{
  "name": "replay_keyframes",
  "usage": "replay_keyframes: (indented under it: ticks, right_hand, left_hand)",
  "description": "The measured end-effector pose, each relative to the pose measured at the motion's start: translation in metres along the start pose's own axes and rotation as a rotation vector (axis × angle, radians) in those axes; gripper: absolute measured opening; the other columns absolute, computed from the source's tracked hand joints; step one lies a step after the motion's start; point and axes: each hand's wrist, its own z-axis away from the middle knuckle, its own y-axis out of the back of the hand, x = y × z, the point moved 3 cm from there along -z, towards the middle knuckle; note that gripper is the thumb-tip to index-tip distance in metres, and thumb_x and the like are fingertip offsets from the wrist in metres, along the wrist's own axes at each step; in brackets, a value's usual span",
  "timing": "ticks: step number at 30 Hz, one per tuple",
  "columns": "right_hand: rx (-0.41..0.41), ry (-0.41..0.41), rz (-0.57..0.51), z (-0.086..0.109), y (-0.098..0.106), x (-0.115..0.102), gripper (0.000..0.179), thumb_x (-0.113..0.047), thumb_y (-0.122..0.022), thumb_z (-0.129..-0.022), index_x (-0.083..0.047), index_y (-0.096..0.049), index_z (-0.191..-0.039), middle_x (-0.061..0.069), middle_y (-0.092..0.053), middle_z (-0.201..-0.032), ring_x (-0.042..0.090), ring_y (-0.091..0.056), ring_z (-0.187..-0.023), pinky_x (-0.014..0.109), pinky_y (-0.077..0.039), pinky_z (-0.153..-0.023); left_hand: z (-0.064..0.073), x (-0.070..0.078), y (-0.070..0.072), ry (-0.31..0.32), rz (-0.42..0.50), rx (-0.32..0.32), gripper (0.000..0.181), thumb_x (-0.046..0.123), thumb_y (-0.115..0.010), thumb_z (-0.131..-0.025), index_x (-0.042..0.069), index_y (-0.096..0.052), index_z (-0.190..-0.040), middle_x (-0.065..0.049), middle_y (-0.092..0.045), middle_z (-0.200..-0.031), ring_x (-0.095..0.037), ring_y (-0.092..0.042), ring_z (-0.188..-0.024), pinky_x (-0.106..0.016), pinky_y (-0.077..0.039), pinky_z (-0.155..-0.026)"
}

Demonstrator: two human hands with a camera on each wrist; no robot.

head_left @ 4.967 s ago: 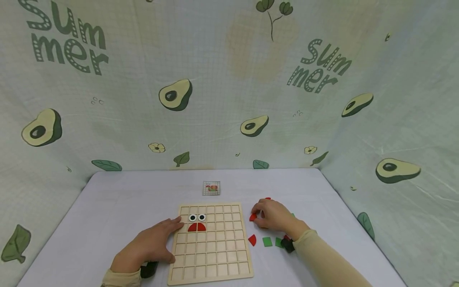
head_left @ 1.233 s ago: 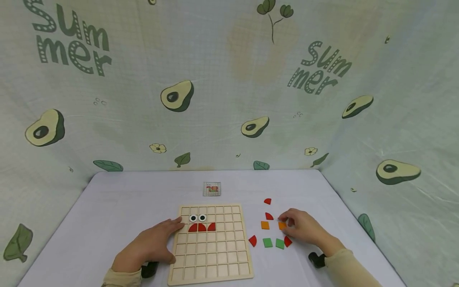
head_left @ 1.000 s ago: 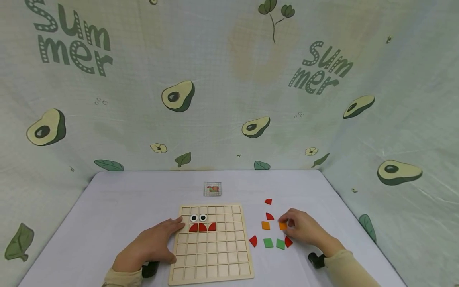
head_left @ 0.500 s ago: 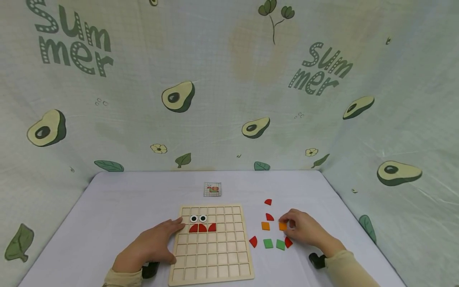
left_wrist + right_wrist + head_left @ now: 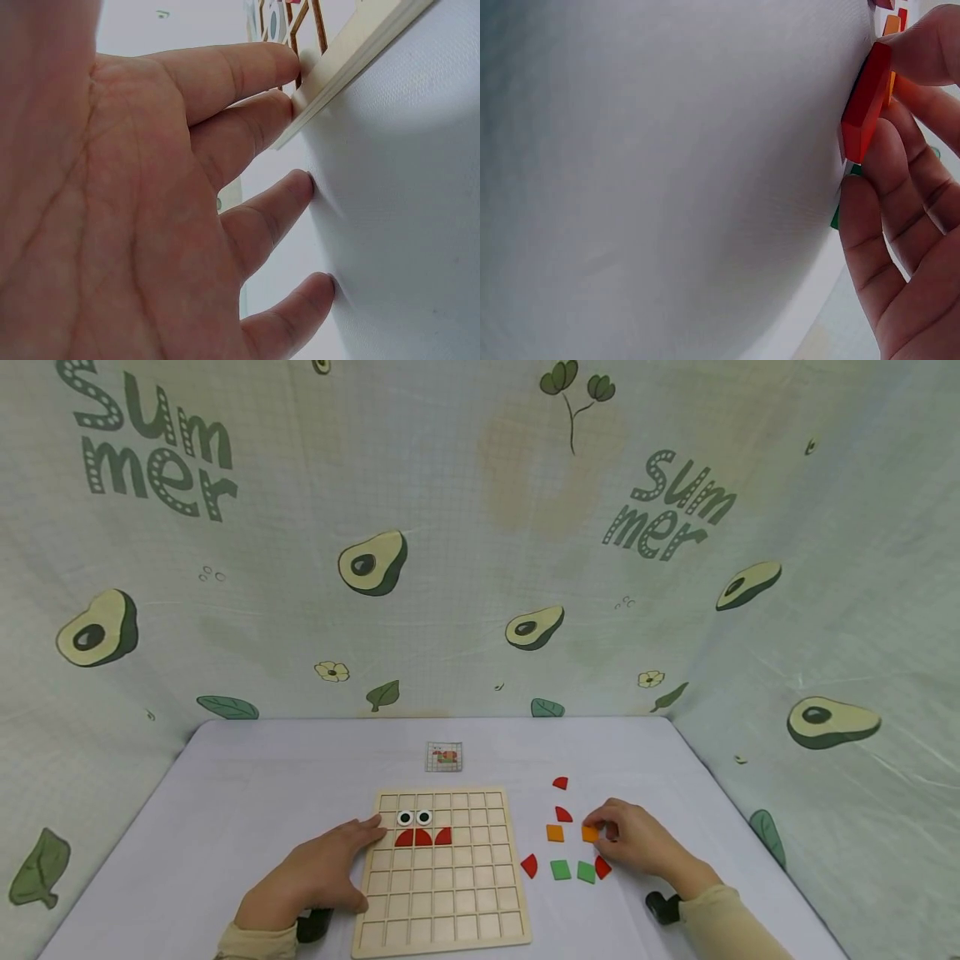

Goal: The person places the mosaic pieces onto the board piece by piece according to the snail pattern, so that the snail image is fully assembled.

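In the head view my left hand (image 5: 318, 868) rests at the left edge of a wooden grid board (image 5: 442, 906), fingers extended. The left wrist view shows two fingertips against the board's edge (image 5: 360, 56) and the others on the cloth. My right hand (image 5: 641, 839) pinches an orange square tile (image 5: 589, 833) low at the table, right of the board. A red quarter-circle tile (image 5: 866, 105) stands large in front of those fingers in the right wrist view. On the board sit two eye discs (image 5: 415, 817) above three red quarter-circle tiles (image 5: 423, 837) in a row.
Between board and right hand lie another orange square (image 5: 555, 833), two green tiles (image 5: 561, 870) and several red quarter-circles (image 5: 529, 866). A small picture card (image 5: 444, 757) lies behind the board. Printed cloth (image 5: 465, 677) walls the table's back and sides.
Since five seconds ago, a third red quarter-circle has come onto the board. My right hand has moved right, from a red tile to the orange square, and stays there over the last second.
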Motion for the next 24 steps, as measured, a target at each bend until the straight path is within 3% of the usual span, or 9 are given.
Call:
replay_keyframes:
  ticks: [10,18,24]
  right_hand:
    - [0.007,-0.065,-0.016,-0.005,0.001,-0.002,0.025,-0.011,-0.076,-0.081,-0.023,-0.072,-0.103,-0.011,-0.055,-0.089,0.01,-0.051,-0.077,0.023,-0.047,-0.064]
    - [-0.003,0.015,-0.059,-0.018,0.005,-0.021,0.026,-0.009,-0.075,-0.085,-0.021,-0.073,-0.108,-0.009,-0.058,-0.095,0.014,-0.053,-0.078,0.023,-0.049,-0.058]
    - [-0.002,0.075,-0.051,-0.035,0.001,-0.042,0.025,-0.013,-0.078,-0.084,-0.022,-0.073,-0.107,-0.01,-0.059,-0.093,0.013,-0.054,-0.081,0.023,-0.05,-0.064]
  left_hand:
    - [0.001,-0.001,0.0,-0.018,0.004,0.011,0.092,0.028,-0.094,-0.055,0.013,-0.06,-0.138,-0.002,-0.046,-0.151,-0.035,-0.04,-0.138,-0.061,-0.043,-0.098]
    - [0.002,-0.001,0.001,-0.017,0.004,-0.002,0.092,0.027,-0.093,-0.056,0.013,-0.059,-0.14,-0.002,-0.045,-0.152,-0.035,-0.04,-0.139,-0.061,-0.042,-0.099]
    - [0.002,0.0,0.001,-0.012,-0.001,-0.009,0.091,0.027,-0.093,-0.056,0.013,-0.058,-0.14,-0.002,-0.045,-0.152,-0.035,-0.04,-0.139,-0.061,-0.041,-0.099]
